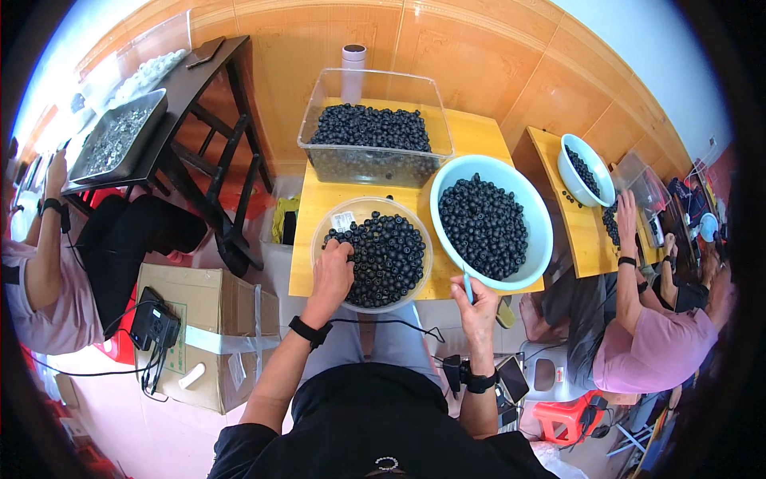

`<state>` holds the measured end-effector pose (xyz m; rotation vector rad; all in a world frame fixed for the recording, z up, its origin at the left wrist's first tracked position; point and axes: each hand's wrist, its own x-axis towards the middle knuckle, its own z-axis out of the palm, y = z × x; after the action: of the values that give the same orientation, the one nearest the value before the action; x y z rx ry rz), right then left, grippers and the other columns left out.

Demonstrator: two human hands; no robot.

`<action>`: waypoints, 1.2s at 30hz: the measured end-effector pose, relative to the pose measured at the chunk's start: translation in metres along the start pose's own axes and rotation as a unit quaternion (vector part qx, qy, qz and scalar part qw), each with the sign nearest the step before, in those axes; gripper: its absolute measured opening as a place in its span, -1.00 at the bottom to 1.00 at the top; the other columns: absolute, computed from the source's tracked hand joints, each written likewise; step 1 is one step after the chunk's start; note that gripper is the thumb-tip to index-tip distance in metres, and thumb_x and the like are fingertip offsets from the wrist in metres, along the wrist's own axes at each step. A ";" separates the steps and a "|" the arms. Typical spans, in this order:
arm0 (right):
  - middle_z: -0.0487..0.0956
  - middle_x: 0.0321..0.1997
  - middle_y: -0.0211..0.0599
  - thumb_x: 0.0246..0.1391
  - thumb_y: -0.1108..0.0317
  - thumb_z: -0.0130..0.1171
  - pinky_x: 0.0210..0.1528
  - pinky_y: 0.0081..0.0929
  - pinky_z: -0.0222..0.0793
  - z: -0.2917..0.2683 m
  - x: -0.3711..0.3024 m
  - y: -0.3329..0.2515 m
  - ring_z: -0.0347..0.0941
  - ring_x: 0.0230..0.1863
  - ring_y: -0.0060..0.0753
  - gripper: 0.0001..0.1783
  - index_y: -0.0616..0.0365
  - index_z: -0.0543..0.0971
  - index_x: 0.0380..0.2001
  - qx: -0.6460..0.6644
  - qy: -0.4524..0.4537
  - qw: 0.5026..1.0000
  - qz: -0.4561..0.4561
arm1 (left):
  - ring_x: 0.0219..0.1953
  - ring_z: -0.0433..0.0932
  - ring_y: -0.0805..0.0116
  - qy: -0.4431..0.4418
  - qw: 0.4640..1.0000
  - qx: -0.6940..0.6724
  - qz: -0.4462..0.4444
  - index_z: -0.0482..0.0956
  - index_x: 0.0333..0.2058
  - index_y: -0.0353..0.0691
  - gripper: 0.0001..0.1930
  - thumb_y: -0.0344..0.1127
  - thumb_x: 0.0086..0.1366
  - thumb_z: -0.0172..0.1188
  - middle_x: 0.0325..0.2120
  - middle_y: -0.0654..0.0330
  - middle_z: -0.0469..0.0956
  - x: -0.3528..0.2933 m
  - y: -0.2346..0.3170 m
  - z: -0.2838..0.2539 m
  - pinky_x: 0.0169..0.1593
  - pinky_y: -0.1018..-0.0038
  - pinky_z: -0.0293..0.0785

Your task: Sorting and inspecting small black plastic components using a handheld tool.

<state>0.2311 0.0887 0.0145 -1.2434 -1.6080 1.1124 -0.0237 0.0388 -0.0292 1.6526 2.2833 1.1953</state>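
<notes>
My left hand (333, 275) reaches into a clear round bowl (317, 239) of shiny black beads (383, 259). Its fingers are curled down among the beads at the left side, and what they pinch, if anything, is hidden. Close to the front rim of a light-blue bowl (545, 251), my right hand (477, 307) is closed around a slim light-blue tool (467, 283) that points up; its tip is too small to make out. Duller black beads (483, 227) fill much of the blue bowl. A small white label (343, 220) lies inside the clear bowl.
Behind the bowls on the yellow table (307, 271) stand a clear bin (375, 166) of black beads and a pink bottle (353, 72). A cardboard box (179, 295) is at left. Co-workers sit on both sides; a second blue bowl (608, 191) is at right.
</notes>
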 end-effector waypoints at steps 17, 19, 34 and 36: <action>0.55 -0.44 -0.28 -0.01 0.47 0.17 -0.44 -0.60 0.29 0.031 -0.018 -0.035 0.41 -0.49 -0.54 -0.76 0.27 0.56 -0.21 -0.041 -0.090 0.988 -0.117 | -0.37 0.59 0.46 -0.249 0.578 -0.731 -0.265 0.52 -0.18 -0.30 -0.79 -0.48 0.18 0.16 -0.33 0.13 0.58 -0.017 0.022 -0.038 -0.24 0.60 0.59; 0.54 -0.43 -0.26 -0.01 0.50 0.14 -0.41 -0.62 0.29 0.036 -0.019 -0.042 0.42 -0.45 -0.50 -0.75 0.27 0.56 -0.20 -0.040 -0.106 0.981 -0.156 | -0.33 0.61 0.41 -0.252 0.506 -0.772 -0.290 0.51 -0.16 -0.32 -0.79 -0.49 0.20 0.14 -0.33 0.11 0.58 -0.022 0.026 -0.037 -0.20 0.58 0.60; 0.45 -0.57 -0.28 -0.02 0.37 0.21 -0.60 -0.38 0.32 0.044 -0.023 -0.064 0.43 -0.62 -0.25 -0.76 0.14 0.55 -0.23 -0.158 -0.170 0.935 -0.268 | -0.39 0.57 0.52 -0.259 0.472 -0.791 -0.290 0.49 -0.21 -0.28 -0.84 -0.47 0.21 0.14 -0.41 0.23 0.56 -0.032 0.035 -0.038 -0.28 0.66 0.57; 0.45 -0.56 -0.28 -0.02 0.36 0.21 -0.60 -0.38 0.31 0.044 -0.023 -0.065 0.43 -0.62 -0.24 -0.76 0.13 0.55 -0.22 -0.155 -0.168 0.936 -0.266 | -0.39 0.57 0.52 -0.259 0.470 -0.792 -0.290 0.49 -0.22 -0.27 -0.84 -0.47 0.21 0.14 -0.41 0.23 0.56 -0.032 0.036 -0.038 -0.28 0.65 0.57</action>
<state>0.1769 0.0505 0.0619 -0.7377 -2.2771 0.7641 -0.0007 -0.0045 0.0075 0.2337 0.4089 1.3600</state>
